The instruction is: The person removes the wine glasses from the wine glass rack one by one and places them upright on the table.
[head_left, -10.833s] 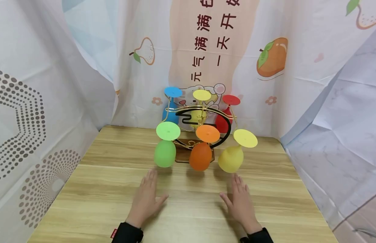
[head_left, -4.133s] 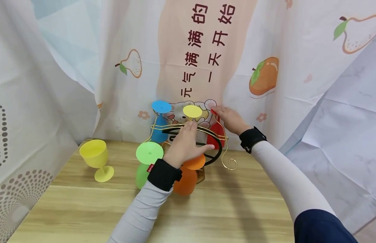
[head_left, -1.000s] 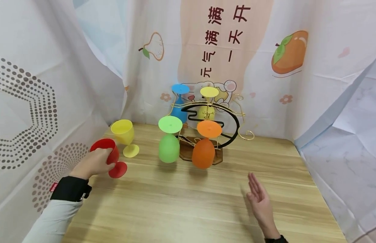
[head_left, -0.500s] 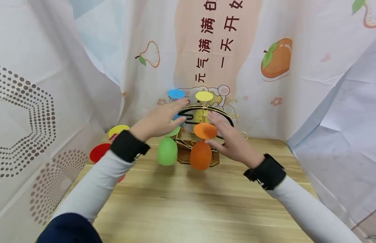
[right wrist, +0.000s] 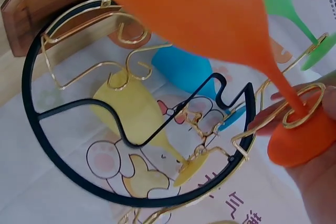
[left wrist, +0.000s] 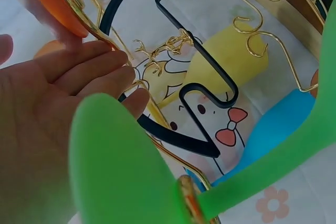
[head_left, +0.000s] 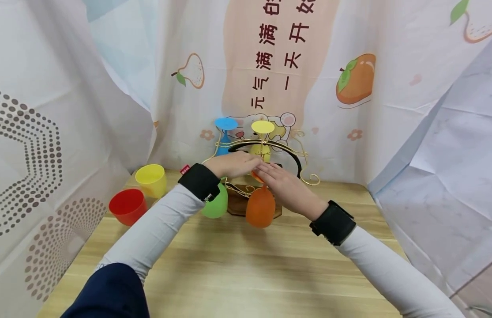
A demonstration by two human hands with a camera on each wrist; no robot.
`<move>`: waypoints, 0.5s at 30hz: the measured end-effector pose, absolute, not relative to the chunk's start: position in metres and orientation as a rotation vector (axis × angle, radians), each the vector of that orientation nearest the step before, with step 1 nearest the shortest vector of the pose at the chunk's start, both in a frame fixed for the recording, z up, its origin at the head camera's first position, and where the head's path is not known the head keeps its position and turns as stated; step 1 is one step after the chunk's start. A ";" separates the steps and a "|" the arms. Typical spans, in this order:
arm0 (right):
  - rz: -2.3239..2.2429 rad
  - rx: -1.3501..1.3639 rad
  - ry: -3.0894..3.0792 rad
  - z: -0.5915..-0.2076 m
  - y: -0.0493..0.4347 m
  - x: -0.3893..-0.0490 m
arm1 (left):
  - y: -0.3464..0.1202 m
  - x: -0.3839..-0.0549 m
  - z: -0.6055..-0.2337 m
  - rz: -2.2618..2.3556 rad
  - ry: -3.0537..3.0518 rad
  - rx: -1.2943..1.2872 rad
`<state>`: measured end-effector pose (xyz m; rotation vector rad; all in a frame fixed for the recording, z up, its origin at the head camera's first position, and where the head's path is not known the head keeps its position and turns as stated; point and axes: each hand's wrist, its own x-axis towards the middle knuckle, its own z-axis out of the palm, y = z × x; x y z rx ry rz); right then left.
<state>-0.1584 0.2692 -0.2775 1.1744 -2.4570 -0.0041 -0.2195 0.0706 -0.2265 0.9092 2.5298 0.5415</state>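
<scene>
An orange goblet (head_left: 261, 210) hangs upside down at the front of a black-and-gold ring-shaped rack (right wrist: 34, 114). My right hand (head_left: 291, 187) is at its foot; in the right wrist view my thumb and palm lie around the orange foot (right wrist: 294, 142). My left hand (head_left: 231, 163) reaches in from the other side, its fingers extended and meeting the right fingertips; the left wrist view shows its palm (left wrist: 58, 98) near the rack wire. Also hanging upside down are a green goblet (head_left: 215, 203), a blue goblet (head_left: 226, 124) and a yellow goblet (head_left: 263, 127).
On the table's left stand a red goblet (head_left: 128, 207) and another yellow goblet (head_left: 151, 180), both upright. The rack's wooden base (head_left: 238, 206) sits toward the back of the table (head_left: 246, 274). A printed curtain (head_left: 182, 110) hangs close behind.
The right-side yellow and red goblets have gone from the rack to the table's left. My left hand has let go of the red one. Both hands have come together at the orange goblet.
</scene>
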 end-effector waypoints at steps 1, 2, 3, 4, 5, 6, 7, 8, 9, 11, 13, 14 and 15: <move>0.002 1.181 -2.444 -0.278 0.271 -0.158 | 0.071 -0.220 -0.226 0.563 2.528 0.897; 0.015 1.190 -2.427 -0.278 0.272 -0.158 | 0.070 -0.221 -0.227 0.578 2.525 0.888; 0.025 1.201 -2.408 -0.278 0.273 -0.157 | 0.070 -0.222 -0.227 0.584 2.520 0.887; 0.037 1.211 -2.386 -0.279 0.274 -0.157 | 0.070 -0.223 -0.228 0.591 2.514 0.892; 0.051 1.219 -2.366 -0.279 0.274 -0.157 | 0.069 -0.224 -0.228 0.605 2.510 0.885; 0.064 1.226 -2.348 -0.280 0.274 -0.157 | 0.068 -0.225 -0.229 0.616 2.507 0.881; 0.079 1.232 -2.328 -0.281 0.273 -0.158 | 0.067 -0.226 -0.229 0.616 2.507 0.888; 0.087 1.232 -2.312 -0.282 0.272 -0.159 | 0.066 -0.227 -0.229 0.621 2.508 0.888; 0.100 1.233 -2.295 -0.282 0.271 -0.160 | 0.065 -0.228 -0.228 0.625 2.512 0.889; 0.115 1.231 -2.266 -0.281 0.267 -0.163 | 0.062 -0.228 -0.227 0.626 2.523 0.879; 0.118 1.231 -2.240 -0.280 0.264 -0.167 | 0.059 -0.229 -0.225 0.622 2.531 0.883; 0.117 1.234 -2.232 -0.279 0.263 -0.169 | 0.058 -0.229 -0.225 0.631 2.535 0.875; 0.117 1.239 -2.225 -0.279 0.262 -0.171 | 0.057 -0.229 -0.224 0.628 2.540 0.876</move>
